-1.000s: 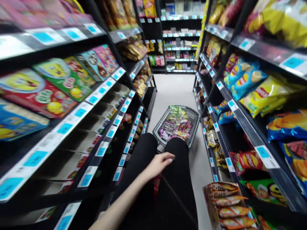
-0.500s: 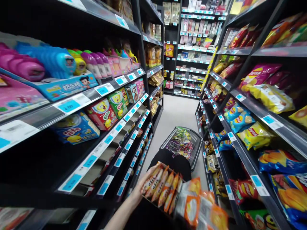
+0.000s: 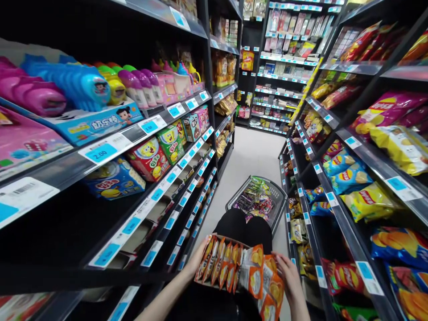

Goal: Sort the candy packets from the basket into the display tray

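Observation:
Above the lap, my left hand grips the left end of a cardboard box. Orange snack packets stand upright in a row inside it. At its right end are loose orange-and-clear snack packets, some overhanging the box. My right hand is closed against the outer edge of these loose packets, its fingertips at their upper right corner. Part of its grip is hidden behind them. Beyond my knees, a grey shopping basket on the floor holds many small colourful packets.
Left shelves carry a blue candy display box, small cartoon snack boxes and price labels. On the right, shelves hold chip bags close to the basket. The pale aisle floor leads to a back shelf.
The loose packets have shifted left and lie closer against the box. My right hand, unseen before, now shows at their right edge. The view has shifted slightly.

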The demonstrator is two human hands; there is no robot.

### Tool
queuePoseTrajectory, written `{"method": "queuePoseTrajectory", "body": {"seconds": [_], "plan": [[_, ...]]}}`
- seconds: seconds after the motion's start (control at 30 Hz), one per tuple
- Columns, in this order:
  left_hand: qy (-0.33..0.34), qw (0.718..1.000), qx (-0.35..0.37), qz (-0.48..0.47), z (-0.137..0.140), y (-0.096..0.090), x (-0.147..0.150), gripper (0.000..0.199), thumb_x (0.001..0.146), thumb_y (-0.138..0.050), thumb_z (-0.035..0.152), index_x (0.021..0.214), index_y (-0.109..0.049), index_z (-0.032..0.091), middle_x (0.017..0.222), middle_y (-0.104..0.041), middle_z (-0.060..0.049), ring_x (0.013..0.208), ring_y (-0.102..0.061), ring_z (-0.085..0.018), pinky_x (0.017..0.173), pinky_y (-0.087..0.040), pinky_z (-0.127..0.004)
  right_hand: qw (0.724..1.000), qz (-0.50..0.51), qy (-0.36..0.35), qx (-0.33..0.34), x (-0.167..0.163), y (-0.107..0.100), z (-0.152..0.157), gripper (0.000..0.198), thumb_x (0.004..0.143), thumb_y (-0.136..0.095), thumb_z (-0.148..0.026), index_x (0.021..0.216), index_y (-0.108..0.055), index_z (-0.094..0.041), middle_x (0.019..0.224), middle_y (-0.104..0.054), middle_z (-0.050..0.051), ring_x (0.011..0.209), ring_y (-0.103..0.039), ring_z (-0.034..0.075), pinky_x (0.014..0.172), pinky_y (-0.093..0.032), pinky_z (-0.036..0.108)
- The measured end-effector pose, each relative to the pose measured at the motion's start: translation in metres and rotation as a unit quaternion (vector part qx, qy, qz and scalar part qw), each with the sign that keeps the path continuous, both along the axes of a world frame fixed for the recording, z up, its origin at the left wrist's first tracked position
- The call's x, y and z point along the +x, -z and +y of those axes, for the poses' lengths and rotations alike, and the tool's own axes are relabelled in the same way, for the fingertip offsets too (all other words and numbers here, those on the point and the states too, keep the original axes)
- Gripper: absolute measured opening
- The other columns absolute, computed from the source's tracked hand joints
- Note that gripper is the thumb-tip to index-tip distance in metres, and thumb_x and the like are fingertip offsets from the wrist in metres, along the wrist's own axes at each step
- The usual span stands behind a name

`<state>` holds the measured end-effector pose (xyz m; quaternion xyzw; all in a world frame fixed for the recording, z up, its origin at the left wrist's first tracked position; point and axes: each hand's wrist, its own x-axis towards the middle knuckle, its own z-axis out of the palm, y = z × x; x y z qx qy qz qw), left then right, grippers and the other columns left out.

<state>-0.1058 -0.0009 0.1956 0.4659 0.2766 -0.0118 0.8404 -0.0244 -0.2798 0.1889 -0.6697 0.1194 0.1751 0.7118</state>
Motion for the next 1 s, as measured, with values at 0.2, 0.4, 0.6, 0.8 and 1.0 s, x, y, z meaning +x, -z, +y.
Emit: {"method": "queuePoseTrajectory", "body": {"seconds": [0.2, 0.4, 0.6, 0.8, 1.0], "plan": [[0.055, 0.998, -0.019, 0.014, -0.006, 0.001, 0.014, 0.062, 0.073, -0.057, 0.057, 0.119, -0.054, 0.016, 0.110, -0.066, -0.009, 0.116, -0.051, -0.028, 0.104, -0.031, -0.040, 0.964, -0.105, 0.043, -0.239, -0.057, 0.011, -0.023, 0.058, 0.058, -0.060, -0.068, 0.088, -0.065, -0.019, 0.074, -0.068, 0.007, 0.058, -0.062, 0.021, 0.051, -0.048, 0.028], [0.099, 0.985, 0.101, 0.094, 0.006, 0.002, 0.033, 0.071, 0.068, -0.052, 0.067, 0.113, -0.058, 0.012, 0.110, -0.065, -0.013, 0.112, -0.054, -0.030, 0.100, -0.037, -0.041, 0.857, -0.229, 0.028, -0.461, -0.072, -0.005, -0.024, 0.058, 0.081, -0.036, -0.061, 0.075, -0.072, -0.017, 0.067, -0.069, 0.013, 0.054, -0.063, 0.025, 0.050, -0.043, 0.031], [0.060, 0.918, 0.393, 0.011, 0.000, -0.054, 0.051, 0.049, 0.077, -0.048, 0.053, 0.105, -0.062, 0.016, 0.121, -0.058, -0.012, 0.120, -0.046, -0.028, 0.105, -0.028, -0.040, 0.947, -0.182, 0.104, -0.245, -0.037, -0.081, -0.041, 0.046, 0.067, -0.059, -0.062, 0.076, -0.071, -0.019, 0.074, -0.072, 0.007, 0.071, -0.067, 0.023, 0.062, -0.048, 0.024], [0.243, 0.939, 0.131, -0.207, -0.059, -0.123, 0.058, 0.060, 0.075, -0.063, 0.043, 0.128, -0.042, 0.025, 0.124, -0.054, -0.011, 0.110, -0.053, -0.024, 0.094, -0.040, -0.039, 0.986, -0.122, 0.110, 0.037, -0.005, -0.125, -0.030, 0.037, 0.062, -0.071, -0.053, 0.077, -0.067, -0.019, 0.074, -0.072, 0.005, 0.069, -0.067, 0.021, 0.064, -0.052, 0.028], [0.149, 0.971, -0.026, -0.186, -0.091, -0.133, 0.062, 0.074, 0.060, -0.078, 0.029, 0.126, -0.045, 0.020, 0.094, -0.066, -0.007, 0.075, -0.061, -0.015, 0.063, -0.043, -0.022, 0.991, -0.111, 0.060, 0.045, 0.002, -0.113, -0.010, 0.041, 0.061, -0.071, -0.054, 0.081, -0.068, -0.017, 0.079, -0.073, 0.009, 0.075, -0.068, 0.027, 0.068, -0.053, 0.034]]}}
